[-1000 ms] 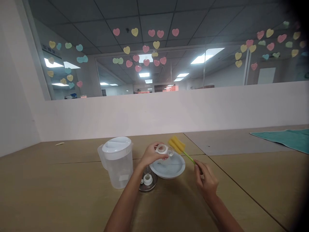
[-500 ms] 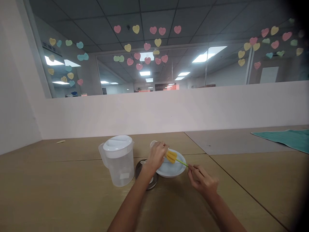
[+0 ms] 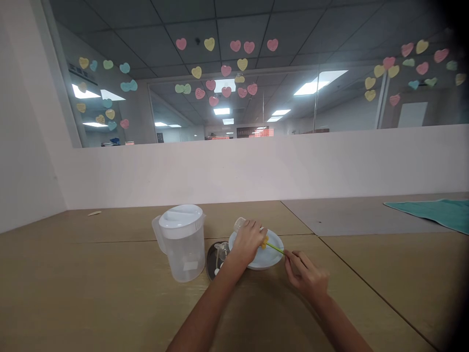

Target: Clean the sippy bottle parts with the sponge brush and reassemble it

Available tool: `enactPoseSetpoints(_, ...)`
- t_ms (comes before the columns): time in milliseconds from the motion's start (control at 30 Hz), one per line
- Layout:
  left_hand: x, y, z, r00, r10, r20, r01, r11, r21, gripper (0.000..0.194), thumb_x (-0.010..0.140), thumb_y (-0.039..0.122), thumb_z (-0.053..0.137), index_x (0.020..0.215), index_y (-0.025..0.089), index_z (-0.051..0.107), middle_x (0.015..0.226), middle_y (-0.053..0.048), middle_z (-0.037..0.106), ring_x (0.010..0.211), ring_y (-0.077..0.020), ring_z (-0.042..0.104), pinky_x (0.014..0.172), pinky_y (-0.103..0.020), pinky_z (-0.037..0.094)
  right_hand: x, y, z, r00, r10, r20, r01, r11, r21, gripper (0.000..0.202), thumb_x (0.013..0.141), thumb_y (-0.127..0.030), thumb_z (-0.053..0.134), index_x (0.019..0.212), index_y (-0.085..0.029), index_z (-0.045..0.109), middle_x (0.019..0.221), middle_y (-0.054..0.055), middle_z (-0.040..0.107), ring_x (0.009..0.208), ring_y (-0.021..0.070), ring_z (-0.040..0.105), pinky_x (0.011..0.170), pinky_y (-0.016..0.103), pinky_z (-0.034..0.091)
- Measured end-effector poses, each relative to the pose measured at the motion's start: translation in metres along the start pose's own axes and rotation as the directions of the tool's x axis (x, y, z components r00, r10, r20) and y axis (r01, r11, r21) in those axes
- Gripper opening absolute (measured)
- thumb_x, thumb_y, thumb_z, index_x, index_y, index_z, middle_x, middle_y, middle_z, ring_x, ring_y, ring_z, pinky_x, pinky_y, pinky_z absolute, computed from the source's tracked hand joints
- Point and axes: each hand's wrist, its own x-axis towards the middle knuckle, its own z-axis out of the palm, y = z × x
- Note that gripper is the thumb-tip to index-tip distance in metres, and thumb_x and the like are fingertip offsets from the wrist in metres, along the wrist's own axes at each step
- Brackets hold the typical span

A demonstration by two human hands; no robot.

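My left hand [image 3: 250, 240] is wrapped round a small clear container [image 3: 239, 224], whose end shows beyond the fingers. Its tilted body lies above a white bowl [image 3: 271, 260]. A yellow sponge brush head [image 3: 264, 243] shows only partly at my left fingers, the rest hidden by the container and hand. From it a thin green handle [image 3: 274, 248] runs right to my right hand [image 3: 306, 275], which pinches its end. Left of the bowl, a round dark tray [image 3: 210, 264] holds clear and white small parts [image 3: 222, 250], partly behind my left forearm.
A clear pitcher with a white lid [image 3: 185, 249] stands left of the tray. At the far right lies a green cloth [image 3: 432, 211]. A small flat beige piece [image 3: 94, 213] rests at the back left. Beyond the table [image 3: 91, 293] is a wall with a window.
My left hand has moved slightly right with the container, and much less of the yellow brush head shows. More of the small parts on the tray is visible. My right hand stays nearly in place.
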Motion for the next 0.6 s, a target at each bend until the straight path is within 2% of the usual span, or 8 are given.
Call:
enactPoseSetpoints(133, 0.002, 0.011, 0.003, 0.999, 0.026, 0.037, -0.023, 0.996, -0.087, 0.03, 0.072, 0.01, 0.055, 0.1, 0.019, 0.052, 0.099, -0.007, 0.055, 0.093, -0.0223, 0.05, 0.078, -0.034, 0.038, 0.001, -0.002, -0.002, 0.999, -0.036, 0.034, 0.035, 0.999, 0.012, 0.016, 0.08, -0.022, 0.057, 0.089, -0.021, 0.07, 0.072, 0.0, 0.067, 0.054, 0.0055, 0.052, 0.054, 0.02, 0.03)
enactPoseSetpoints(233, 0.004, 0.013, 0.003, 0.999, -0.004, 0.039, 0.009, 0.993, -0.114, 0.033, 0.071, 0.007, 0.054, 0.102, 0.019, 0.053, 0.099, -0.007, 0.055, 0.092, -0.0226, 0.051, 0.079, -0.035, 0.037, 0.001, 0.004, -0.003, 0.998, -0.018, 0.059, 0.021, 0.999, -0.039, 0.017, 0.079, -0.023, 0.056, 0.089, -0.023, 0.07, 0.073, -0.001, 0.068, 0.053, 0.0053, 0.053, 0.053, 0.02, 0.03)
enactPoseSetpoints(333, 0.005, 0.005, 0.004, 0.997, -0.078, 0.012, 0.078, 0.989, -0.125, 0.033, 0.075, 0.004, 0.047, 0.102, 0.021, 0.054, 0.102, -0.008, 0.055, 0.096, -0.0228, 0.051, 0.084, -0.038, 0.034, -0.001, 0.014, -0.002, 0.997, 0.026, 0.071, -0.021, 0.997, -0.069, 0.016, 0.078, -0.026, 0.056, 0.085, -0.024, 0.071, 0.071, -0.001, 0.067, 0.054, 0.0054, 0.054, 0.051, 0.02, 0.03)
enactPoseSetpoints(467, 0.002, -0.011, 0.01, 0.988, -0.156, 0.015, 0.157, 0.982, -0.102, 0.028, 0.079, 0.005, 0.043, 0.099, 0.02, 0.057, 0.102, -0.009, 0.056, 0.099, -0.0229, 0.051, 0.087, -0.039, 0.032, -0.006, 0.025, 0.002, 0.987, 0.069, 0.145, -0.058, 0.995, -0.081, 0.018, 0.077, -0.03, 0.055, 0.077, -0.022, 0.07, 0.068, 0.0, 0.066, 0.053, 0.0067, 0.053, 0.048, 0.02, 0.029)
enactPoseSetpoints(533, -0.001, -0.018, 0.015, 0.984, -0.177, 0.02, 0.178, 0.981, -0.08, 0.026, 0.08, 0.005, 0.043, 0.096, 0.019, 0.058, 0.101, -0.01, 0.057, 0.099, -0.0234, 0.051, 0.088, -0.04, 0.031, -0.008, 0.031, 0.002, 0.968, 0.176, 0.178, -0.153, 0.978, -0.139, 0.021, 0.077, -0.033, 0.053, 0.072, -0.021, 0.069, 0.065, 0.001, 0.065, 0.052, 0.0082, 0.053, 0.046, 0.021, 0.026)
enactPoseSetpoints(600, -0.004, -0.024, 0.017, 0.981, -0.195, 0.012, 0.195, 0.978, -0.068, 0.026, 0.079, 0.003, 0.045, 0.097, 0.018, 0.057, 0.101, -0.011, 0.057, 0.1, -0.0239, 0.052, 0.09, -0.04, 0.03, -0.009, 0.039, 0.003, 0.902, 0.386, 0.191, -0.337, 0.909, -0.246, 0.027, 0.08, -0.035, 0.048, 0.072, -0.018, 0.068, 0.061, 0.003, 0.063, 0.047, 0.0099, 0.05, 0.044, 0.021, 0.023)
